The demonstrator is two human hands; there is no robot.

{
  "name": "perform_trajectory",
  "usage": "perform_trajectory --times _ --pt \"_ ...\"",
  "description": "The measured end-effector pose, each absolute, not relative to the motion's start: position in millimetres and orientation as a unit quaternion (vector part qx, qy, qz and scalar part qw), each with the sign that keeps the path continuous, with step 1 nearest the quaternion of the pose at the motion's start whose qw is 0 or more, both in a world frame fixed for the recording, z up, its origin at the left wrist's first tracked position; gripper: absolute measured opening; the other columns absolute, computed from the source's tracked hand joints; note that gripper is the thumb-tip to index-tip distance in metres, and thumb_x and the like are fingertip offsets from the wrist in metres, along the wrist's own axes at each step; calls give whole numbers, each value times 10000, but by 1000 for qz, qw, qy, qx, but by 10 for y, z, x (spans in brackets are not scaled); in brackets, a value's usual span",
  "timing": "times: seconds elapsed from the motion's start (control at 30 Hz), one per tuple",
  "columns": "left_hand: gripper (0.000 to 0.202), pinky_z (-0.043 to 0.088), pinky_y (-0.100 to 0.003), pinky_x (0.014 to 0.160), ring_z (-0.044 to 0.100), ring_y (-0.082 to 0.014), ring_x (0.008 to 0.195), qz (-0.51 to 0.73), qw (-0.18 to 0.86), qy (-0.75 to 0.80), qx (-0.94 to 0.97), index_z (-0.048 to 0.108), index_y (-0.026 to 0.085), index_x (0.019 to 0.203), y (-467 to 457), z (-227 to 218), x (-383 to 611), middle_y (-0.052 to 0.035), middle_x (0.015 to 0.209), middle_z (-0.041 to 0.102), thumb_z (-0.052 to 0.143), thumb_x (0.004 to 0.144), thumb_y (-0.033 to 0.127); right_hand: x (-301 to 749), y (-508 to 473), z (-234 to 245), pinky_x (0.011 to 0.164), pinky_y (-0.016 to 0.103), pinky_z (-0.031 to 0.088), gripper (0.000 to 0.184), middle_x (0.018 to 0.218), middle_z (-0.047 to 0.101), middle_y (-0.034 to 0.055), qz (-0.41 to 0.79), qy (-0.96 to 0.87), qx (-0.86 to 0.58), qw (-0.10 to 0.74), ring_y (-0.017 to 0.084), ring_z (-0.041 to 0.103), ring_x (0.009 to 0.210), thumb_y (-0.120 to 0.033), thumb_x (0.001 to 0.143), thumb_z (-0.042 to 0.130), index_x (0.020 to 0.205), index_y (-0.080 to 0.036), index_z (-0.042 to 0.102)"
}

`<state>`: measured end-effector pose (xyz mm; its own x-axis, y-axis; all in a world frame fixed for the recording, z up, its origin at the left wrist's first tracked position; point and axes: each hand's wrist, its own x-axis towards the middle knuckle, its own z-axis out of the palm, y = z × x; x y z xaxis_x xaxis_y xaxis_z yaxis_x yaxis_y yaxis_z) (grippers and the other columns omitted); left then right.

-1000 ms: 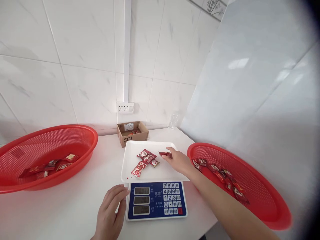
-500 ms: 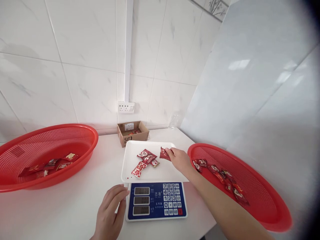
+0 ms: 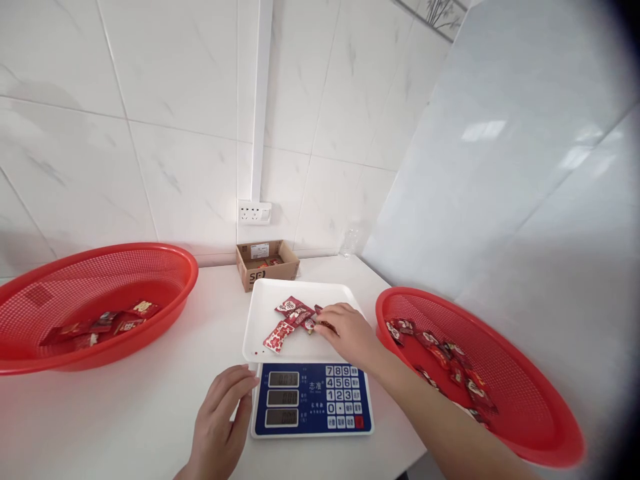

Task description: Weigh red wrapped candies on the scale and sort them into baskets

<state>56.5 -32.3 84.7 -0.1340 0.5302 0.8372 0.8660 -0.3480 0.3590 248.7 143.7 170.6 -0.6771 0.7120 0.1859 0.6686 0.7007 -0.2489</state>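
From the head view, the right hand [image 3: 351, 337] seems to pinch a red packet [image 3: 326, 325] low over the white tray [image 3: 260, 333], which suits careful handling. The left hand [image 3: 220, 417], fingers loosely spread, sits just beside the digital scale [image 3: 313, 400].

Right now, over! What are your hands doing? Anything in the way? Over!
Right hand: red packet at fingertips, over white tray. Other packets right beside it. Left hand: open, by digital scale.
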Motion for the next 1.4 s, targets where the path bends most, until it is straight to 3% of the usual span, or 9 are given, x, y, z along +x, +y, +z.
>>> perform_trajectory --times 0.27,0.57,0.67,0.77,0.87,1.07,1.2,1.33,1.4 --pt "250 535 -276 794 633 -168 921 -513 158 -548 -641 607 209 979 -309 842 558 -56 931 674 483 836 45 2411 1379 1492 1016 486 292 378 1223 581 81 55 -941 -318 102 272 442 1175 -334 865 554 1236 -261 561" --pt "252 528 -276 796 621 -166 929 -514 154 -544 -645 597 211 985 -313 856 572 -55 929 662 469 848 42 2413 1313 1671 1002 459 316 186 951 666 53 73 -935 -322 132 225 524 1065 -298 901 510 830 -213 661" --pt "250 519 -275 810 611 -163 936 -513 155 -543 -646 596 204 983 -305 857 576 -53 928 656 466 848 38 2311 1193 1723 996 435 338 211 1072 656 59 90 -944 -279 152 218 522 1076 -329 900 513 1020 -225 652" --pt "253 506 -263 825 597 -157 949 -511 157 -541 -649 593 190 991 -303 857 576 -58 944 647 460 849 29 2191 1077 1718 1069 513 236 377 1343 529 46 106 -961 -224 124 268 369 1287 -431 924 441 1253 -284 550" --pt "260 499 -255 830 590 -153 955 -507 158 -540 -653 589 188 1004 -311 855 573 -58 953 640 458 851 24 2124 1025 1679 1077 595 149 449 1427 450 30 123 -969 -201 79 315 240 1370 -524 929 356 1294 -321 519" --pt "241 487 -233 830 581 -143 949 -510 160 -536 -654 589 179 976 -319 869 578 -58 942 636 456 852 20 2234 1068 1679 1065 535 212 321 1143 664 19 155 -960 -210 106 272 384 1279 -439 935 414 954 -268 685" --pt "231 482 -228 841 575 -140 957 -514 156 -534 -653 588 175 965 -305 862 588 -61 945 631 461 852 19 2381 1183 1684 1033 453 283 336 847 700 18 160 -949 -217 163 214 532 1087 -361 929 453 691 -218 642" --pt "229 483 -231 843 571 -143 968 -512 148 -537 -654 588 176 974 -308 837 587 -64 960 625 468 854 23 2522 1328 1654 1034 463 310 208 1091 647 67 146 -927 -298 174 246 488 1175 -386 872 539 919 -225 662" --pt "227 482 -230 845 570 -142 971 -511 147 -538 -654 589 179 975 -310 828 584 -61 960 623 470 855 27 2582 1376 1631 1061 514 276 397 1338 505 102 164 -912 -353 128 306 316 1332 -451 816 593 1146 -232 608"
